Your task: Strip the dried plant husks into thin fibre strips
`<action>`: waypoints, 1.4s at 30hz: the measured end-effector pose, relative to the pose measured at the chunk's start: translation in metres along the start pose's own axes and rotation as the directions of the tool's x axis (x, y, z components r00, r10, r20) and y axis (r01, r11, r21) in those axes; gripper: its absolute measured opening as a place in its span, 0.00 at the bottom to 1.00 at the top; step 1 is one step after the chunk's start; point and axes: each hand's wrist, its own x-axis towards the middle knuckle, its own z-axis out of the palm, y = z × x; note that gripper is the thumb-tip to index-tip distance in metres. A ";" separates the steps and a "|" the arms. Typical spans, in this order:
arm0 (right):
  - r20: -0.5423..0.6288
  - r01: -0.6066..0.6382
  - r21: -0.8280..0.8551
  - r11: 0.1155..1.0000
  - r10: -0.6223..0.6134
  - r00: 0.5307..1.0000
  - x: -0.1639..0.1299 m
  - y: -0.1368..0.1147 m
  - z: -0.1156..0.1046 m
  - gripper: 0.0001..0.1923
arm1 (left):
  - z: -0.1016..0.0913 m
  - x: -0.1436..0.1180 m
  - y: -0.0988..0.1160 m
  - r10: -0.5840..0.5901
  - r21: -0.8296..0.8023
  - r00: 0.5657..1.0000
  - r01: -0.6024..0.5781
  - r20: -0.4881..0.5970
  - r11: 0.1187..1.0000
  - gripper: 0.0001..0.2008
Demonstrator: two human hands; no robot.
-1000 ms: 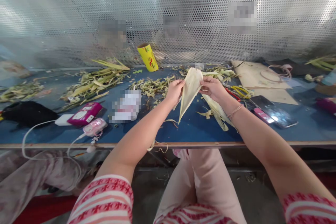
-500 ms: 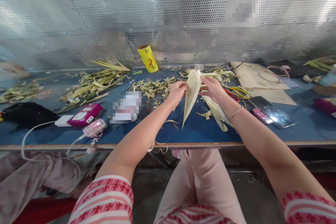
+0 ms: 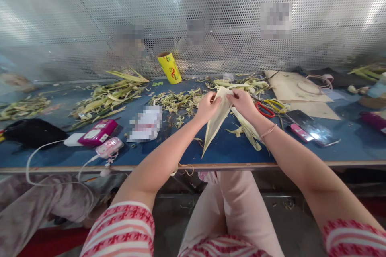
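A pale corn husk [image 3: 216, 122] hangs between my hands above the blue table [image 3: 169, 153], its pointed tip slanting down to the left. My left hand [image 3: 208, 106] pinches its upper left side, thumb on top. With closed fingers my right hand [image 3: 241, 101] grips the upper right edge. Beneath my right forearm lie more loose husks [image 3: 249, 128]. Shredded husk scraps [image 3: 177, 101] are heaped behind my left hand. Red-handled scissors [image 3: 264, 109] rest just right of my right hand, beside a yellow-handled tool [image 3: 278, 105].
A perforated metal panel [image 3: 211, 0] backs the table. A yellow cardboard tube [image 3: 169, 68] leans there. On the left are a husk pile [image 3: 111, 96], a purple box [image 3: 98, 132] and a pink case [image 3: 109, 147] with a cable. Phones [image 3: 322, 132] and brown card [image 3: 297, 84] lie right.
Both hands have closed more tightly on the top of the husk. The husk has dropped slightly, and its tip has swung left and toward me.
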 end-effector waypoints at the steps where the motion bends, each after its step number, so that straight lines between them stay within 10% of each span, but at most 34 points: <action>1: -0.009 -0.014 0.001 1.000 0.014 1.000 0.000 0.000 0.000 0.13 | 0.000 0.001 -0.001 0.009 0.019 1.000 -0.009 0.006 1.000 0.06; 17: 0.001 -0.210 0.382 0.900 0.226 0.974 0.001 0.006 0.014 0.17 | 0.004 0.005 -0.012 -0.217 -0.351 0.975 0.189 -0.043 0.917 0.15; 26: -0.051 -0.197 0.420 0.886 0.240 0.969 -0.004 -0.002 0.014 0.18 | 0.004 0.001 -0.009 -0.133 -0.215 0.981 0.100 -0.141 0.971 0.18; 34: -0.051 -0.256 0.576 0.776 0.346 0.937 -0.002 -0.011 -0.005 0.14 | 0.000 0.017 -0.031 -0.195 -0.450 0.944 0.056 -0.268 0.891 0.15; 42: 0.247 -0.446 0.600 0.664 0.376 0.893 -0.009 -0.024 -0.002 0.15 | -0.003 0.018 -0.032 -0.244 -0.444 0.911 0.077 -0.333 0.893 0.16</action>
